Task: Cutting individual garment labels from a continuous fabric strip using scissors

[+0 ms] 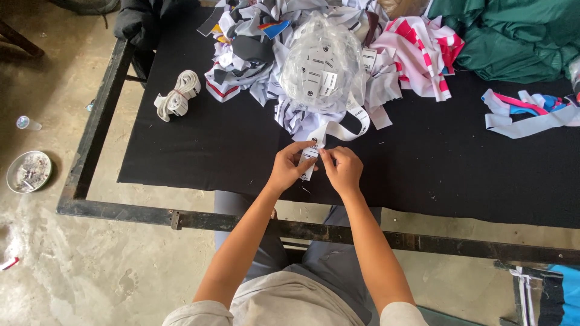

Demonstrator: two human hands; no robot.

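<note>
Left hand (pixel 289 167) and right hand (pixel 343 169) pinch 1 light, limp white label strip (pixel 309 158) by its edges over the black table (pixel 199 151)

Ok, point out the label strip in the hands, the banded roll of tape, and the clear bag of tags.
label strip (pixel 309 158), head view, end between both hands
banded roll (pixel 176 96), head view, middle
clear bag (pixel 320 63), head view, bulging front

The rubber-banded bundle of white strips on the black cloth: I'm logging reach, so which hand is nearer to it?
Left. The left hand lies to the right of and below the bundle; the right hand is farther right, beyond the left hand.
</note>
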